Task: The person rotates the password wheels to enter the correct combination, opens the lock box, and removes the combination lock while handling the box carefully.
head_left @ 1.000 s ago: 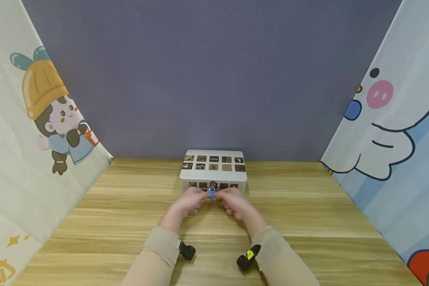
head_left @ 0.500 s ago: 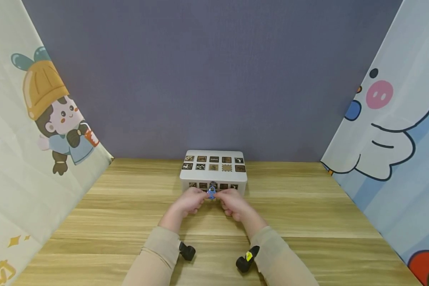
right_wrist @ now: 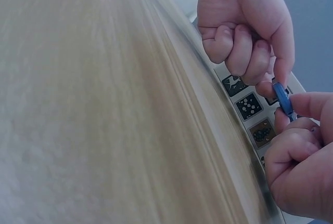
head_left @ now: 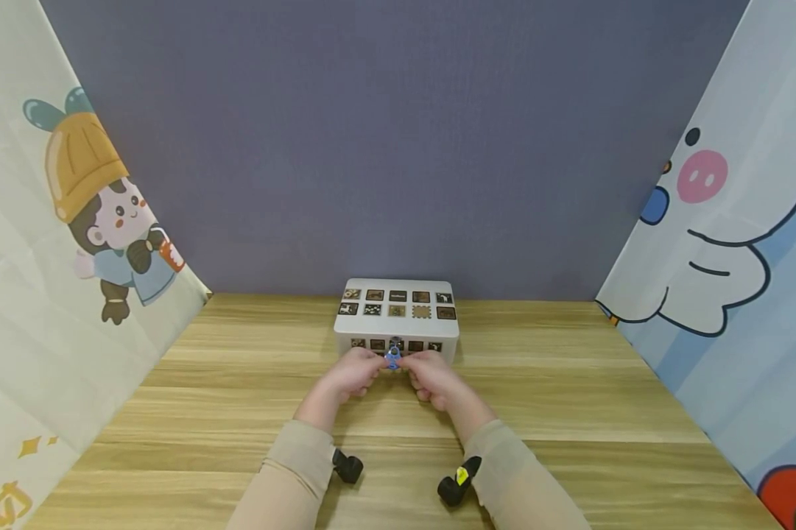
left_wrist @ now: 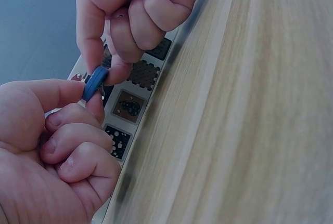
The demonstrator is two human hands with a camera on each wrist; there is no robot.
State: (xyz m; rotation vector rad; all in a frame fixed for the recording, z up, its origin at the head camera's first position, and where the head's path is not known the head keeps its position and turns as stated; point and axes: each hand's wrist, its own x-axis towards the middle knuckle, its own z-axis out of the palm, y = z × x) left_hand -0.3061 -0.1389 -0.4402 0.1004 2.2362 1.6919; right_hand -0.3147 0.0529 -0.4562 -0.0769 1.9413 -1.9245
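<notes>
A white lidded box (head_left: 398, 327) with rows of small stamp-like pictures stands with its lid down at the back of the table. At the metal clasp on its front is a small blue padlock (head_left: 392, 358). My left hand (head_left: 354, 370) pinches the padlock's left side between thumb and forefinger. From the right, my right hand (head_left: 434, 374) pinches its other side. Seen edge-on in the left wrist view, the blue padlock (left_wrist: 95, 82) sits between both hands' fingertips. Whether its shackle is fastened cannot be made out, as fingers cover part of it.
The wood-grain table (head_left: 557, 412) spreads out around the box. A grey-blue panel (head_left: 398, 147) rises close behind it. Printed cartoon curtains (head_left: 13, 294) flank the table on both sides. Black wrist cameras (head_left: 348, 467) stick out from the sleeves.
Both hands keep their pinch on the padlock at the box front, with hardly any shift. The whole head view has drifted very slightly.
</notes>
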